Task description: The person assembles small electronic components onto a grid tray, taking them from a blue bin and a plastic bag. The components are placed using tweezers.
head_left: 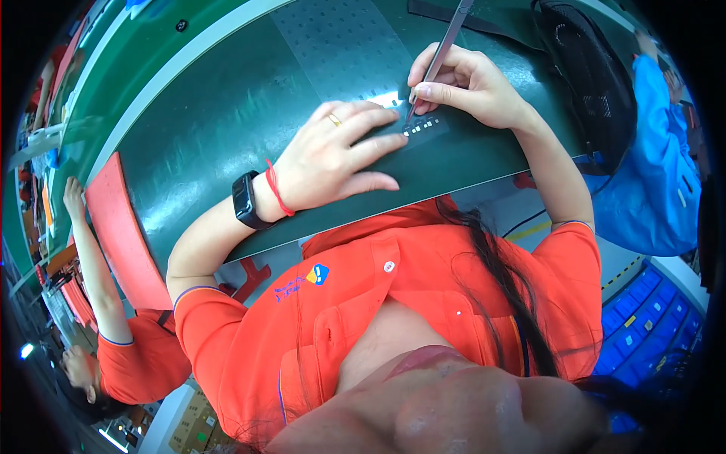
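Tweezers [448,45] stand tilted in my right hand [476,87], gripped between thumb and fingers like a pen. Their tips point down at a row of tiny white pieces [417,129] on a small clear sheet [432,139], which lies on the green work surface [204,163]. Whether the tips hold a piece is too small to tell. My left hand [336,155] rests palm down with its fingers spread. Its index and middle fingertips reach the left end of the row, beside the tweezer tips; the thumb lies apart, nearer to me.
A black mesh-covered object [594,87] stands at the right end of the table. Beyond my hands lies a clear dotted sheet [329,41]. A red panel [125,223] borders the left end. A co-worker in red [144,356] sits left; someone in blue [658,166] is at right.
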A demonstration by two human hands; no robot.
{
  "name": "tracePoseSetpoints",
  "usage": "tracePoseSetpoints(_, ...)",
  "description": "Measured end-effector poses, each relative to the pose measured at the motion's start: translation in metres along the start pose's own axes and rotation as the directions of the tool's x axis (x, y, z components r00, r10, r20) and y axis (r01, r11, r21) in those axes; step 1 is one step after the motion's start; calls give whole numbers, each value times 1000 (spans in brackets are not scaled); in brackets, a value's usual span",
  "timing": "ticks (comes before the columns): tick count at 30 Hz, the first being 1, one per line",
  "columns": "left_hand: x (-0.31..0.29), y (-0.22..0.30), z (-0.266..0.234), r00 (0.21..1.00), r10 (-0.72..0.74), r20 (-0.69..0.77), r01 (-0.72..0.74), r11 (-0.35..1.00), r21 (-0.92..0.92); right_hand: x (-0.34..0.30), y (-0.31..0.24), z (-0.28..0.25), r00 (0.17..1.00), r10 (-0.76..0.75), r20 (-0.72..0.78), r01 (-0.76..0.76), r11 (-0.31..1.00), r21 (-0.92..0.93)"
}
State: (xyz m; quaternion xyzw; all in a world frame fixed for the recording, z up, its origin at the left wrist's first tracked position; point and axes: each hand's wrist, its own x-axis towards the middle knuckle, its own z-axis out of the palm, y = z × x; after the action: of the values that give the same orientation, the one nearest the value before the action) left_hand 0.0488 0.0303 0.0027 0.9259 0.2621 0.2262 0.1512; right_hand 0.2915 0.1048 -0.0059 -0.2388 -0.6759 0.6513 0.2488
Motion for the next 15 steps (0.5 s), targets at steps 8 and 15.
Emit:
tracePoseSetpoints(8, -2, -3, 9, 997, 56, 45, -59, 995, 82, 2, 1, -2, 1000, -18, 7, 19, 999, -48)
tracePoseSetpoints(15, -4, 1, 11, 997, 70, 38, -74, 991, 114, 3, 4, -4, 997, 70, 13, -70, 996, 55)
